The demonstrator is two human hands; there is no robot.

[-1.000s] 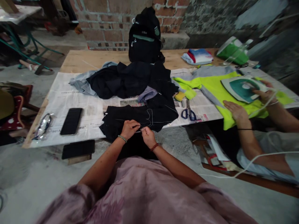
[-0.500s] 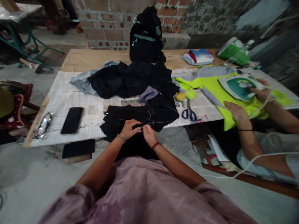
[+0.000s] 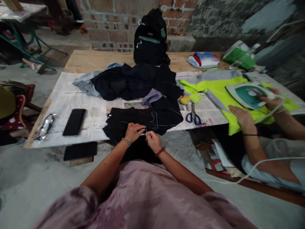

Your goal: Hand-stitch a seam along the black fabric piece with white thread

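Observation:
At the table's front edge my left hand (image 3: 133, 133) is closed on the hem of a black garment (image 3: 166, 114), the cloth pinched between its fingers. Just right of it, my right hand (image 3: 153, 140) is closed in a pinch. A tiny light-coloured thing shows at its fingertips, too small to name, close to the left fingertips. A loop of pale thread (image 3: 156, 117) lies across the black cloth above both hands. Blue-handled scissors (image 3: 193, 117) rest on the newspaper to the right of the garment.
A phone (image 3: 74, 122) and glasses (image 3: 46, 126) lie on the left; another phone (image 3: 80, 151) sits below the edge. Dark clothes (image 3: 126, 81) and a black backpack (image 3: 150, 41) are behind. On the right, a co-worker's hands press an iron (image 3: 249, 94) over a yellow garment (image 3: 219, 90).
My right hand has drawn slightly down and right, away from my left fingertips. The left hand keeps hold of the cloth. The co-worker's iron has shifted a little to the right.

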